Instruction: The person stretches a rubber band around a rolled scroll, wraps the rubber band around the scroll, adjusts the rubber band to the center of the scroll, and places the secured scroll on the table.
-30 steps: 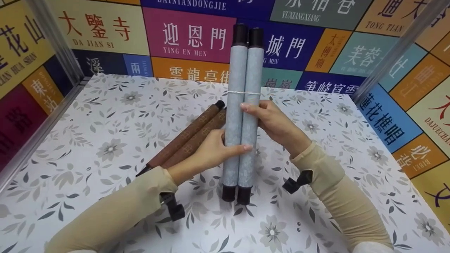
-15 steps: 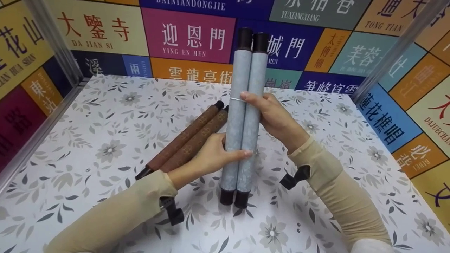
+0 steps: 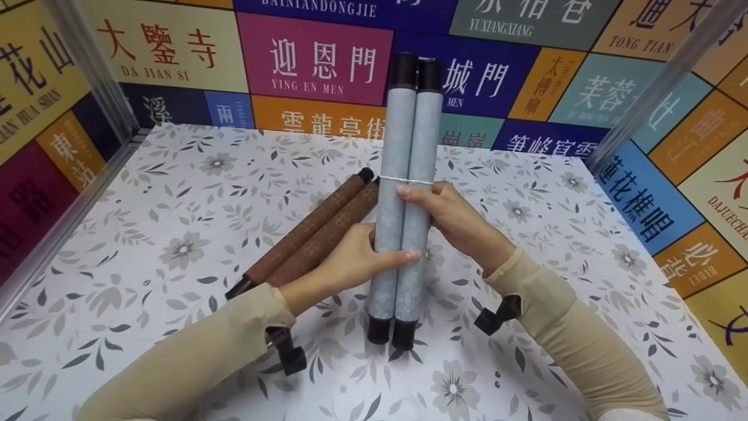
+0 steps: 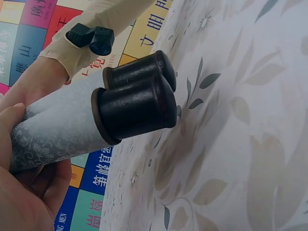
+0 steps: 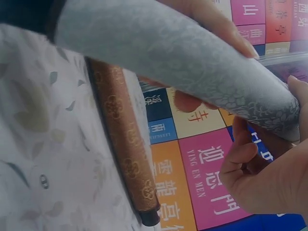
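A pale blue-grey scroll (image 3: 388,228), rolled into two side-by-side rods with dark end caps, is held up nearly upright above the table. A thin white string (image 3: 406,179) loops round both rods above mid-height. My left hand (image 3: 356,251) grips the lower half, its thumb lying across the front. Higher up, my right hand (image 3: 456,213) holds the right side, thumb on the front just under the string. In the left wrist view the scroll's dark end caps (image 4: 137,106) point toward the tabletop. The right fingers (image 5: 240,154) curl behind the scroll in the right wrist view.
A brown patterned scroll (image 3: 310,228) with dark ends lies diagonally on the table, partly behind my left hand. The floral tabletop (image 3: 181,345) spreads around it. Colourful sign panels (image 3: 321,64) stand along the back and sides, with clear corner posts (image 3: 660,88).
The blue-grey scroll has come down slightly. My right thumb has gone up to the string, then back down below it. The string now sits a little lower along the rods.
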The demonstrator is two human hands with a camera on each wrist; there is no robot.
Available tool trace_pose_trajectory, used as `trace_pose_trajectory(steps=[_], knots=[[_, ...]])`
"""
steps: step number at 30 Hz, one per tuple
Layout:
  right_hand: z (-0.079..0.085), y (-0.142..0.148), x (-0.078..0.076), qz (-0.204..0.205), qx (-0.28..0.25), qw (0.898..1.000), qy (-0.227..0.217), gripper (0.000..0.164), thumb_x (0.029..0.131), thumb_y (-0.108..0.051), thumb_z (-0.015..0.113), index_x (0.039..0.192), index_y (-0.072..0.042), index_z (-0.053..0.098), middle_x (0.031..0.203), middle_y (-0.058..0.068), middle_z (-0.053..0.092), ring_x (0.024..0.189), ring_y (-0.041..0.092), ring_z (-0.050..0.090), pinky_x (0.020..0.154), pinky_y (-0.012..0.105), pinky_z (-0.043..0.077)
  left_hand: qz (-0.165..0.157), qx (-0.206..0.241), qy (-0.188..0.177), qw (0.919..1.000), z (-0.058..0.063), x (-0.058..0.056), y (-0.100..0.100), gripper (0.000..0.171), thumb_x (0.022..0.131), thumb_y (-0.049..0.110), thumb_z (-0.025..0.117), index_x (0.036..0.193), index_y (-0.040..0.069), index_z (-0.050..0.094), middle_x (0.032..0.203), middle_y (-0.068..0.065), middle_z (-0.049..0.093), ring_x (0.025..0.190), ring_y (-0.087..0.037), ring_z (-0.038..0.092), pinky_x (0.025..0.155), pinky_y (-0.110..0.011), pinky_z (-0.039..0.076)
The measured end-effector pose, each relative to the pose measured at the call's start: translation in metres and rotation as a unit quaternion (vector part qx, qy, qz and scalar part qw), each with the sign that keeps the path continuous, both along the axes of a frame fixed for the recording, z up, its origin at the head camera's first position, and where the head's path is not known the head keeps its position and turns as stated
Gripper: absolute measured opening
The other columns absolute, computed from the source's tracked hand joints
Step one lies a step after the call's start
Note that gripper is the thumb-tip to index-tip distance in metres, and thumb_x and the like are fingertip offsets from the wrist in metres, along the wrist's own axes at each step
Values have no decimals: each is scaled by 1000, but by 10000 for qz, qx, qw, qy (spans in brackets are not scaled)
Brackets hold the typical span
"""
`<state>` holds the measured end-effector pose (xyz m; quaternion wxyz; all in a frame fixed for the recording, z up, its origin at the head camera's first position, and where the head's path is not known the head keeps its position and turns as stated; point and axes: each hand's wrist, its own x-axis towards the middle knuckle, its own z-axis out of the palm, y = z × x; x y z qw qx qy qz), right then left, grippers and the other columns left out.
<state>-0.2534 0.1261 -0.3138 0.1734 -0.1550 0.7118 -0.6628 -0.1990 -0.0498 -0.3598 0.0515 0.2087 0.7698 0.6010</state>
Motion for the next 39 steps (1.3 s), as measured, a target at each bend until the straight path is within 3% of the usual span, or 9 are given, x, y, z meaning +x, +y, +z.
trace_pose_trajectory(steps=[5,8,12,17,22,31,34,38,39], knots=[[6,5,-3,99,113,9998,115,44,85,-47,63,98,-5,67,91,-1,69,86,11,64,78,27,51,-3,155,-74,9999,20,12,-3,32,81,24,73,103,1,66,92,-15,72,73,-8,65,70,-26,56],[12,6,-9,-120,-174,9996,171,48,86,-49,61,98,-4,67,92,0,68,86,12,63,79,28,51,-100,64,-172,9998,20,15,-2,31,81,24,72,102,2,65,91,-13,71,72,-7,65,71,-26,56],[12,4,-14,-379,-408,9983,140,37,87,-38,63,98,-2,66,88,2,69,81,13,65,80,27,52,-236,-20,-302,9993,7,12,2,34,80,26,73,102,2,65,92,-14,71,71,-5,64,70,-26,57],[4,3,-12,-422,-210,9989,40,32,86,-30,66,102,-3,64,89,1,69,83,13,65,82,27,52,-71,143,-358,9992,-18,-1,8,36,79,30,75,101,3,66,90,-12,71,71,-7,65,68,-27,57],[-1,3,-11,-477,32,9989,-1,38,86,-36,66,106,-3,62,91,1,68,85,13,65,83,27,52,-91,301,-447,9985,-23,-4,9,36,78,34,75,99,6,67,88,-9,71,72,-9,66,69,-27,56],[-7,6,-11,-155,32,9997,-193,35,87,-35,64,101,-3,65,89,1,70,83,13,66,81,27,53,-86,356,-476,9982,-19,-6,9,40,77,37,76,102,8,66,90,-9,72,75,-12,68,71,-28,57],[-9,7,-10,-23,30,9997,-255,34,88,-36,62,100,-4,65,89,1,70,83,13,66,80,27,53,-211,337,-509,9979,-6,2,6,38,79,31,74,105,5,65,93,-12,71,75,-11,68,72,-29,58],[-6,11,-12,-157,-100,9997,-142,36,89,-37,62,101,-4,64,90,0,69,84,12,65,78,27,53,-349,193,-530,9978,11,12,3,34,82,23,71,107,1,64,96,-16,71,75,-9,66,73,-28,57],[-4,11,-13,-236,-155,9996,-82,35,89,-37,61,102,-4,63,90,0,68,84,12,64,77,27,53,-371,192,-530,9977,9,10,4,34,83,24,71,107,1,64,96,-15,71,76,-8,66,73,-27,57]])
